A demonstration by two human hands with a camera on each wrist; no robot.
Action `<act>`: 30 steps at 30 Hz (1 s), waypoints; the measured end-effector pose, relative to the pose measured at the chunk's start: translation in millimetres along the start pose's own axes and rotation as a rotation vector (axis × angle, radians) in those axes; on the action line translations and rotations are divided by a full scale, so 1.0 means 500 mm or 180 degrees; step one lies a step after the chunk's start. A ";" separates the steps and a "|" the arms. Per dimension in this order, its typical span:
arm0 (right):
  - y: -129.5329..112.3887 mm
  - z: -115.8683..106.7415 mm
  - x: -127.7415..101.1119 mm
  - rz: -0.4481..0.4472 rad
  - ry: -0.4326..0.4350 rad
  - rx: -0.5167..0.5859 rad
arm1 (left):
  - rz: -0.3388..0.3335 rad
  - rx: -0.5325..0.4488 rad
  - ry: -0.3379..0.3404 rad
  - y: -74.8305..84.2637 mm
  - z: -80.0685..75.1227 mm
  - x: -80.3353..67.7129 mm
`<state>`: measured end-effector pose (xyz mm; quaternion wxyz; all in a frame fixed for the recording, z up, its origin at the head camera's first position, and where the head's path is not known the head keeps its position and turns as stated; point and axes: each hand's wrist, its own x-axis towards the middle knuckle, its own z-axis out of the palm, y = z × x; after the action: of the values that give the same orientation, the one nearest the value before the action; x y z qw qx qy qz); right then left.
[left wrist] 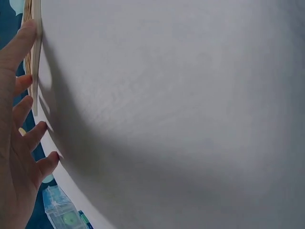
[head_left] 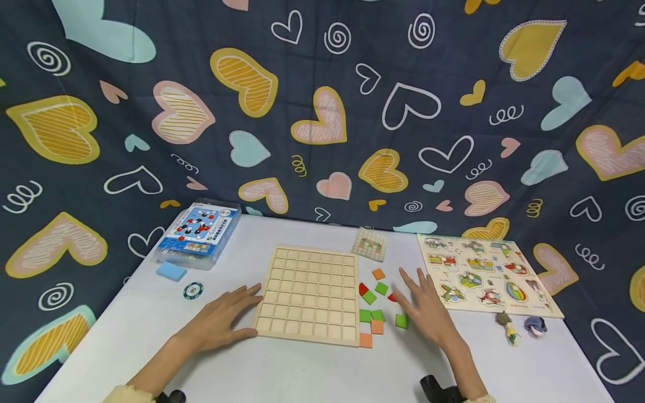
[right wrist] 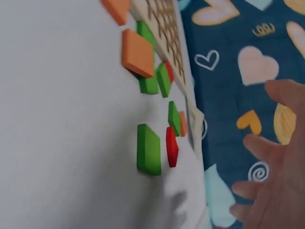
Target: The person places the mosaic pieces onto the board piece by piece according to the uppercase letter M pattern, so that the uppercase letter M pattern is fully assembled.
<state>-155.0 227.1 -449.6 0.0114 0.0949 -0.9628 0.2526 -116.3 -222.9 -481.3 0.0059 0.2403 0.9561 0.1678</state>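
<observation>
A square wooden grid board [head_left: 308,294] lies on the white table with its cells unfilled. At its left edge is my left hand [head_left: 221,319], fingers spread and thumb against the rim; the left wrist view shows the thumb [left wrist: 24,40] on the board's side. My right hand [head_left: 428,310] hovers with loosely spread fingers over the right side, holding nothing. Beneath and left of it lie loose square tiles: a green tile [head_left: 401,321], an orange tile [head_left: 378,273] and a red tile [head_left: 363,289] among several. A red tile by the right fingertips is partly hidden.
Behind the board is a small patterned card [head_left: 369,244]. To the right lie a wooden picture puzzle [head_left: 484,274] and two small figures [head_left: 535,326]. At left are a clear-sided box [head_left: 201,229], a blue block [head_left: 171,271] and a round chip [head_left: 193,290]. A heart-patterned cloth hangs behind.
</observation>
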 end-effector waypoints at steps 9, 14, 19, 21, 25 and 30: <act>0.026 -0.010 0.027 0.0473 -0.0434 0.1223 | -0.0097 -0.0087 -0.0032 0.008 0.009 -0.001; 0.038 -0.008 0.024 0.0661 -0.0626 0.1639 | -0.0156 -0.0146 -0.0061 0.010 0.007 -0.004; 0.046 -0.002 0.029 0.0617 -0.0870 0.2085 | -0.0187 -0.0121 -0.0045 0.008 0.000 -0.004; 0.052 -0.001 0.032 0.0562 -0.0932 0.2165 | -0.0192 -0.0113 -0.0040 0.007 -0.001 -0.003; 0.072 0.002 0.037 0.0357 -0.0971 0.2149 | -0.0132 -0.0091 0.0006 0.004 -0.001 0.000; 0.099 0.004 0.042 -0.0001 -0.1081 0.2093 | -0.0054 -0.0042 0.0008 0.000 0.001 0.006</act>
<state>-185.0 264.6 -473.7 -0.1796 0.1341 -0.8184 0.5291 -118.8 -221.6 -481.5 0.0077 0.2320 0.9569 0.1744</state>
